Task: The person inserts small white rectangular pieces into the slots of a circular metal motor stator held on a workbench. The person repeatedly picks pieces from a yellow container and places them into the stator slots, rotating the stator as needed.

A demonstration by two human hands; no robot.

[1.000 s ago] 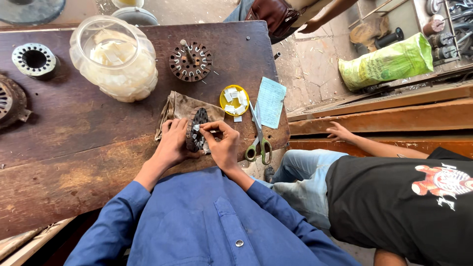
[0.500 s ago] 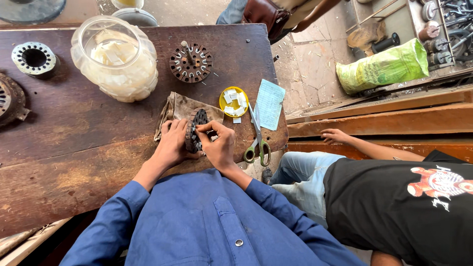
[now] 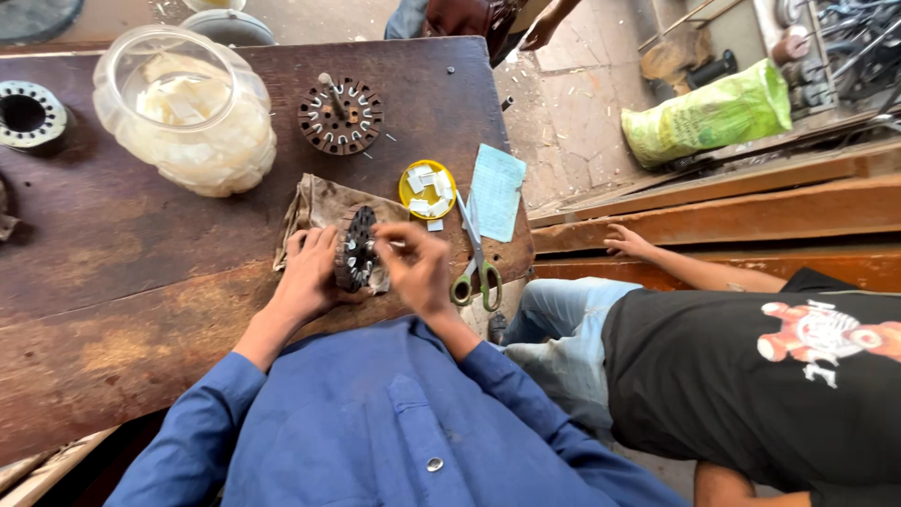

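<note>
A dark, worn wooden tabletop [image 3: 141, 282] fills most of the view. On it, one large clear jar [image 3: 188, 108] packed with pale paper slips stands at the upper left. One brown cloth [image 3: 324, 207] is spread near the front edge. One pale blue paper sheet [image 3: 497, 191] lies near the right edge, and one pair of green-handled scissors [image 3: 477, 268] lies just beside it. Slotted round metal cores are counted as three in clear view: one lying flat with a shaft at the top middle [image 3: 341, 115], one at the far left edge [image 3: 28, 115], and one held on edge over the cloth [image 3: 357, 249]. One small yellow lid [image 3: 427, 190] holds a few white slips.

Compared with half a second ago, the held core has been tipped up further onto its rim, and the fingers have come closer around it, so work on its slots appears to be under way.

The left hand [image 3: 305, 277] is clasped against the core's left face, steadying it. The right hand [image 3: 418, 268] is pinched together at the core's right face on what seems a small white slip, though this is too small to be told surely. Another person's hand [image 3: 627, 244] rests on a plank to the right.
</note>
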